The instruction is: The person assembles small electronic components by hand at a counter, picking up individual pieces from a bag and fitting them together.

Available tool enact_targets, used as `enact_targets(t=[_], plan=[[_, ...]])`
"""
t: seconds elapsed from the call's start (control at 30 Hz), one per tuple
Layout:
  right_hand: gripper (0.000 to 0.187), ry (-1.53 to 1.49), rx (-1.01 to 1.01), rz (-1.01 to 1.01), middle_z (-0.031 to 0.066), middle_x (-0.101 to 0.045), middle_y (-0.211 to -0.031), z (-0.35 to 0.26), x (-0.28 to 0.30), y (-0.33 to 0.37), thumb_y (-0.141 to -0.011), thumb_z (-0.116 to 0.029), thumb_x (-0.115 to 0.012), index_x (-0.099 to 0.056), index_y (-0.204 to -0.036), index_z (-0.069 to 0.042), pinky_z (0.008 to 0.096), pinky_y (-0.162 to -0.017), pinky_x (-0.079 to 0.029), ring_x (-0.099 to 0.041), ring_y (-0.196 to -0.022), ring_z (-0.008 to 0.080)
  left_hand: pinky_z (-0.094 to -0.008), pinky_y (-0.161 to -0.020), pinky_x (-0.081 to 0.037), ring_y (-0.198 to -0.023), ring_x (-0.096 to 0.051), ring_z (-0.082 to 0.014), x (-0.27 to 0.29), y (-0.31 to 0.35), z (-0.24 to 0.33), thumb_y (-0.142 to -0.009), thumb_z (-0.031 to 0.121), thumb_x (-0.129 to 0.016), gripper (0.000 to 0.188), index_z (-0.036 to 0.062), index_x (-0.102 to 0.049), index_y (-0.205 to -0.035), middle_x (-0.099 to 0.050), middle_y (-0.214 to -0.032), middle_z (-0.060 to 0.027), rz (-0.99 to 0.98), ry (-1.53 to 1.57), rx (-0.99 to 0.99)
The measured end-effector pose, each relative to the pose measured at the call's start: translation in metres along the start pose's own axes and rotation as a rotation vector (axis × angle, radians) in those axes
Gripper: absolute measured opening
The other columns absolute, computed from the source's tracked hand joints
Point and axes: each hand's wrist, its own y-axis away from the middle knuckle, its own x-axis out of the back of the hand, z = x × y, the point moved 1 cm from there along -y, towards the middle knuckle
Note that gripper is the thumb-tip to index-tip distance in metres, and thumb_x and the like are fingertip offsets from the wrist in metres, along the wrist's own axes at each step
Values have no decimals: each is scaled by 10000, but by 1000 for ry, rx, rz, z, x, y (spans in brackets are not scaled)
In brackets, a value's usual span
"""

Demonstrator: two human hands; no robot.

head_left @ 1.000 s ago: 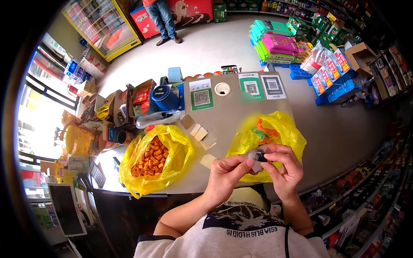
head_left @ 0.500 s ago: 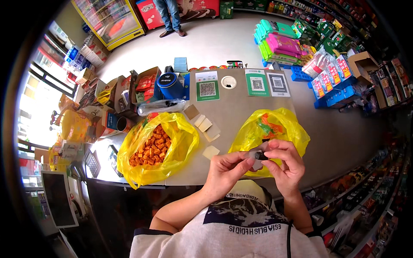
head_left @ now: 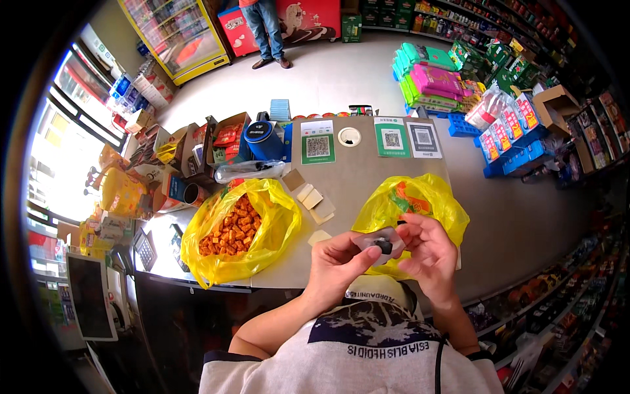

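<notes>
My left hand (head_left: 336, 261) pinches a small translucent wrapper (head_left: 365, 240) between thumb and fingers. A dark, glossy lump (head_left: 382, 246) lies on it, its kind unclear. Close beside it, my right hand (head_left: 432, 259) has its fingers curled, with a tiny dark bit (head_left: 401, 222) at the fingertips; what it grips is too small to name. Behind my hands sits an open yellow plastic bag (head_left: 446, 213) with an orange-and-green packet (head_left: 412, 200) inside. To the left, another yellow bag (head_left: 279, 217) holds many small orange-red wrapped pieces (head_left: 230, 230).
Pale squares (head_left: 310, 196) lie on the grey counter (head_left: 354, 171) between the bags. Printed code cards (head_left: 318, 146), a blue canister (head_left: 264, 141) and open boxes (head_left: 230, 139) stand farther back. A person (head_left: 266, 33) stands across the floor. A monitor (head_left: 92, 299) is at left.
My right hand has come away from the dark lump, its thumb now apart from it. The left hand keeps the wrapper, now tilted more openly. The view has shifted slightly.
</notes>
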Motion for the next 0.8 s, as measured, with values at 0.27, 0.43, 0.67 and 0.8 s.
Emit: enact_targets(t=[0.27, 0.43, 0.67, 0.8], plan=[[104, 254, -197, -96, 19, -576, -767, 1, 12, 4, -803, -36, -626, -565, -868, 17, 207, -607, -432, -530, -682, 62, -202, -698, -449, -744, -547, -53, -2, 4, -4, -820, 36, -615, 74, -22, -622, -866, -627, -806, -19, 57, -51, -50], [121, 325, -143, -157, 0, -570, -777, 1, 10, 2, -794, -49, -634, -561, -870, 9, 193, -630, -418, -512, -695, 43, -191, -668, -439, -729, -536, -41, 0, 8, -15, -814, 30, -624, 49, -14, -613, -832, -615, -785, -4, 88, -5, -53], [154, 32, -351, -97, -8, -571, -806, 1, 14, 2, -780, -33, -642, -565, -911, -2, 189, -673, -419, -521, -734, 45, -210, -694, -454, -750, -556, -62, 3, 11, -15, -817, 44, -628, 87, -20, -594, -866, -621, -799, -19, -37, -236, -149], [167, -63, -377, -75, -4, -582, -833, 4, 16, 2, -777, -28, -644, -573, -927, -10, 200, -714, -419, -527, -767, 47, -222, -719, -465, -769, -570, -75, 4, 13, -18, -820, 33, -618, 85, -31, -590, -870, -624, -796, -35, -6, -237, -139]])
